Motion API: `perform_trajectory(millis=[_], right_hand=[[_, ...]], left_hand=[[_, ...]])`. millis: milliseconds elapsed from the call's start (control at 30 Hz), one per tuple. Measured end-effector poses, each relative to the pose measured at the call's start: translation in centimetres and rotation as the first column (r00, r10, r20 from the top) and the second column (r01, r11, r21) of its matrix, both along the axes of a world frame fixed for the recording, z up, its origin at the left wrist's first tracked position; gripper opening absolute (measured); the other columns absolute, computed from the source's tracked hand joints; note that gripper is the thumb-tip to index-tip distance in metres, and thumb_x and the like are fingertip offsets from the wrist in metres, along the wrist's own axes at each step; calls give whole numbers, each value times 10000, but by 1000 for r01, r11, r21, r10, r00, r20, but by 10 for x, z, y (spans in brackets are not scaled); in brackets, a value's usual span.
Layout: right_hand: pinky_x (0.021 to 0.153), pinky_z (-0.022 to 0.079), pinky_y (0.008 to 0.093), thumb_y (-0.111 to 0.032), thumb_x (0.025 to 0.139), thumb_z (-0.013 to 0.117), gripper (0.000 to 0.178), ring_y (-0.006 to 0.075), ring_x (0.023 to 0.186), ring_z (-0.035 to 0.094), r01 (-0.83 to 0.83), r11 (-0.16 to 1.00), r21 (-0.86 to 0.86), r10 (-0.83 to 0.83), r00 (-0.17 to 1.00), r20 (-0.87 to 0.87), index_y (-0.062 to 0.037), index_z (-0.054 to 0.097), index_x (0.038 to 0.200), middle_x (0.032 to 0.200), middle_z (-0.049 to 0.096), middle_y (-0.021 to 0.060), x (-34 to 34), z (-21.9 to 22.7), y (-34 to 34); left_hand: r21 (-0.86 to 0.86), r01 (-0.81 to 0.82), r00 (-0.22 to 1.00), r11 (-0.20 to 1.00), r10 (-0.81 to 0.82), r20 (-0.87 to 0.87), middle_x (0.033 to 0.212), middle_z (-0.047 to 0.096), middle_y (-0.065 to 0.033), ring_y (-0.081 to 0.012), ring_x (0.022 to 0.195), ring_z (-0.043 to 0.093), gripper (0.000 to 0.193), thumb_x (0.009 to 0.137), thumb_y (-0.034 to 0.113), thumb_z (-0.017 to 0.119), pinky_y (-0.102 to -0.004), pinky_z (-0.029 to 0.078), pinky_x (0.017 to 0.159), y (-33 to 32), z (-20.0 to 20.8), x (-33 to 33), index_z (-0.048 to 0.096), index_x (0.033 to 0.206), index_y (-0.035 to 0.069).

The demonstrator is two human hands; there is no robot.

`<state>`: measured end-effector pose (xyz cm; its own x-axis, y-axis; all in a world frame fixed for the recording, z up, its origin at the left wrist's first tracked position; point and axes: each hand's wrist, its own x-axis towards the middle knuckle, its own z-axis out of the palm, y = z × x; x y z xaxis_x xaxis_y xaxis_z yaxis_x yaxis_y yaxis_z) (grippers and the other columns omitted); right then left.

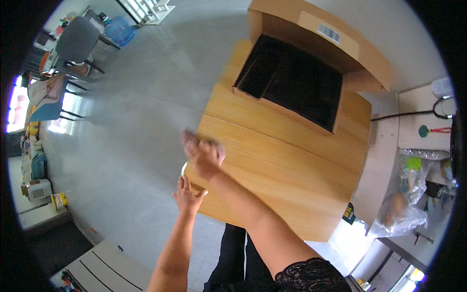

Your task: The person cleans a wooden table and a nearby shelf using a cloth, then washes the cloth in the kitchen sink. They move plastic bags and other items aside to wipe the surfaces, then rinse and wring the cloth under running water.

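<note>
At the left corner of the wooden table (277,180), my left hand (187,198) has its fingers stretched out along the edge and its thumb spread apart. A small curved white strip (184,169) shows just beyond these fingertips; whether they touch it is unclear. My right hand (205,155) is crossed over to the table's left edge, just past the strip. Motion smears its fingers, so what they hold, if anything, cannot be made out.
An open cardboard box (292,114) with a black flat insert (296,80) lies at the table's far side, lid raised. Shelves with plastic-wrapped items (401,214) stand right. Chairs (78,41) and a blue water bottle (119,31) stand far left on the grey floor (141,107).
</note>
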<state>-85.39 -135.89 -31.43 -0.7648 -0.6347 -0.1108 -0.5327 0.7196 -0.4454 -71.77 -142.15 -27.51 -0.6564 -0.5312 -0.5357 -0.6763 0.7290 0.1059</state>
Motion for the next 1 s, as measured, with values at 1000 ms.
perform_trajectory(millis=[1000], right_hand=[[818,330,390,-192,817,561,471,262,995,465,935,324,146,-935,340,-102,-167,496,1282,1151,483,94,171,11,241]], left_hand=[[-49,181,983,982,-181,3,1446,345,-91,-252,1311,360,858,773,476,657,-491,287,1062,-26,-19,14,273,1426,71]])
